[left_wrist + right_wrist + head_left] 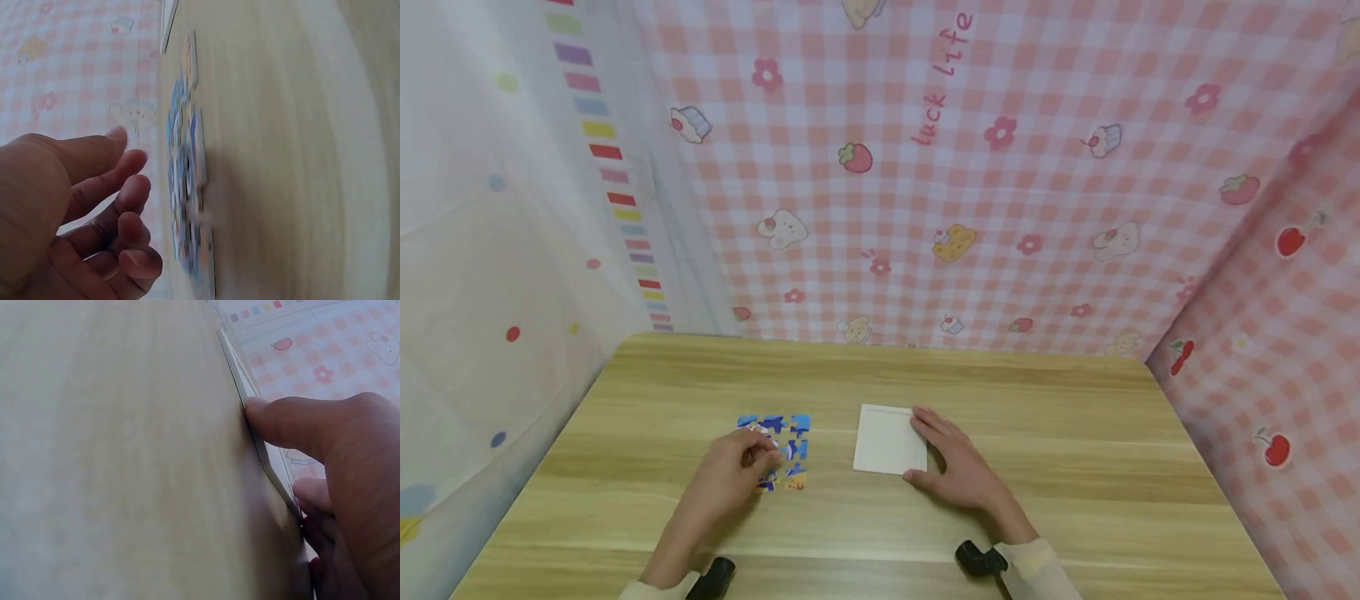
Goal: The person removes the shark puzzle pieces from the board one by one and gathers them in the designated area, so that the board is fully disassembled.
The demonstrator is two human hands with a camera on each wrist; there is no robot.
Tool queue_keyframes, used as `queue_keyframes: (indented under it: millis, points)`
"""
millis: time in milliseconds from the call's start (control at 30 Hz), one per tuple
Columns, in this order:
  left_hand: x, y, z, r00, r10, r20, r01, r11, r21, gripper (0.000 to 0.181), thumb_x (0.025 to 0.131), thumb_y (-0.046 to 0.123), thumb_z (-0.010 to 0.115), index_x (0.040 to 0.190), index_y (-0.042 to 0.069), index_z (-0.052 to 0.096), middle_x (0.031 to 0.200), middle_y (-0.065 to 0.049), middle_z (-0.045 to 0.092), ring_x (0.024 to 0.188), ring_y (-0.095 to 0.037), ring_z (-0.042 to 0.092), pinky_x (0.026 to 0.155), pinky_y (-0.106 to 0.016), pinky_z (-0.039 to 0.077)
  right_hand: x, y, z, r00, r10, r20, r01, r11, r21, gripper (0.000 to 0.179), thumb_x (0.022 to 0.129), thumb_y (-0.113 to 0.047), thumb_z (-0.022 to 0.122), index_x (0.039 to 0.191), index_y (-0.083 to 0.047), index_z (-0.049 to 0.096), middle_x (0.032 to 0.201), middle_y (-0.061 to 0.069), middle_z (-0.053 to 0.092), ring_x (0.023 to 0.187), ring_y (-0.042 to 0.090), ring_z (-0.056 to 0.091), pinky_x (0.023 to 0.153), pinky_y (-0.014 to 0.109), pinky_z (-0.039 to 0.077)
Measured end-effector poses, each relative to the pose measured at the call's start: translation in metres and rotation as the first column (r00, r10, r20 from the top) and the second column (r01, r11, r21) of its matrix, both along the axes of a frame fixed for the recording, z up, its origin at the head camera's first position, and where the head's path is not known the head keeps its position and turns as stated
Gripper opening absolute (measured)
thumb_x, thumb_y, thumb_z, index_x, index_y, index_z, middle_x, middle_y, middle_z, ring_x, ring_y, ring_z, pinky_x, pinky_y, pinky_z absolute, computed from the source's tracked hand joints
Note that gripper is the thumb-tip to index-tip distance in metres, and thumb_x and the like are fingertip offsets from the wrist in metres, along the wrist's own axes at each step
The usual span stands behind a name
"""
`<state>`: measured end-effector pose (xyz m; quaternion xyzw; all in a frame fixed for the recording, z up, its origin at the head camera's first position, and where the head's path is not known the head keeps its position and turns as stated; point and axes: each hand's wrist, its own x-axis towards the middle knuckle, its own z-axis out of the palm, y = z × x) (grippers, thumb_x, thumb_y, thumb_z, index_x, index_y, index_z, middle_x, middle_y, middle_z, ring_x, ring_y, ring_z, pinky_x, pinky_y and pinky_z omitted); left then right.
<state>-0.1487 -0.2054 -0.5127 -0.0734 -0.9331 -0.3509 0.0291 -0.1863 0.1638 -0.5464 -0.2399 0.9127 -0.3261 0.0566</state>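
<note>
Blue jigsaw puzzle pieces (797, 450) with small gaps between them lie in a rough square on the table, partly hidden by my left hand (730, 467). In the left wrist view, that hand hovers just above the pieces (196, 147), its fingers loosely bent and nothing visible between them. To the right lies a white square board (887, 442) with a thin raised strip along its far edge. My right hand (955, 462) holds the board at its right side, thumb at the near corner and fingers at the far one. The right wrist view shows the thumb (275, 422) against the board's edge.
The wood-grain table (1037, 400) reaches back to a pink checked cloth (925, 208) hung behind it. Pale dotted cloth (512, 250) hangs on the left, and cherry-patterned cloth (1285, 333) on the right. Black camera mounts (977, 558) sit at the wrists.
</note>
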Motion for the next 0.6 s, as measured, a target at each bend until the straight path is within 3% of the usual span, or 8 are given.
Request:
queue_keyframes:
  millis: [333,467,600]
  points:
    - [0.001,-0.036,0.003,0.991,0.062,-0.117,-0.06,0.998,0.022,0.009,0.097,0.009,0.07,0.103,0.005,0.073,0.086,-0.001,0.062,0.075,-0.01,0.053,0.063,-0.023,0.047,0.006,0.008,-0.002,0.999,-0.013,-0.045,0.009,0.997,-0.079,0.078,0.09,-0.038,0.078,0.155,-0.011,0.044,0.169,0.004,0.03,0.157,0.03,0.027,0.122,0.057,0.029]
    - [0.002,-0.045,0.002,0.986,0.091,-0.139,-0.087,0.996,0.033,0.012,0.096,0.01,0.07,0.105,0.002,0.072,0.089,-0.003,0.064,0.079,-0.01,0.056,0.066,-0.022,0.05,0.01,0.014,0.003,0.999,-0.008,-0.033,0.006,0.997,-0.079,0.078,0.089,-0.035,0.079,0.155,-0.012,0.044,0.17,0.003,0.028,0.157,0.029,0.026,0.122,0.057,0.029]
    - [0.003,-0.052,0.0,0.982,0.119,-0.149,-0.114,0.993,0.039,0.017,0.096,0.013,0.071,0.108,0.002,0.072,0.093,-0.006,0.066,0.083,-0.014,0.058,0.067,-0.023,0.05,0.013,0.023,0.008,0.997,0.004,-0.072,-0.009,0.997,-0.072,0.077,0.088,-0.03,0.081,0.154,-0.01,0.046,0.168,0.007,0.031,0.155,0.032,0.029,0.121,0.057,0.03]
